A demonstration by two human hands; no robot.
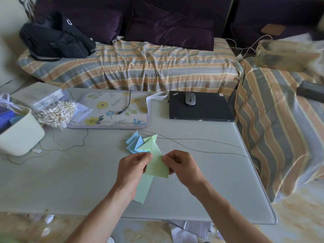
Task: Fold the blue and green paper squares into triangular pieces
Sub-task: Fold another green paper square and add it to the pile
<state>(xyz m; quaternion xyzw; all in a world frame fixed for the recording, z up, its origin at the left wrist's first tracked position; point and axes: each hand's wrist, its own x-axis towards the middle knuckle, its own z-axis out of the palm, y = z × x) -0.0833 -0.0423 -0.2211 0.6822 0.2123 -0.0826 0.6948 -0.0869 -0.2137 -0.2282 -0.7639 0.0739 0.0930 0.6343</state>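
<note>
A green paper sheet (156, 163), partly folded, is held up just above the table between both hands. My left hand (132, 170) pinches its left edge and my right hand (182, 166) pinches its right edge. Another green sheet (143, 189) lies flat on the table under my left wrist. Behind the hands sits a small pile of folded pieces: blue triangles (134, 142) on the left and a green triangle (147, 144) resting against them.
The grey table (70, 172) carries a floral mat (112, 109), a closed black laptop (201, 109) with a mouse (190, 98), a pale tub (19, 132), a bag of cotton swabs (56, 113) and thin cables (201, 146). A striped sofa stands behind.
</note>
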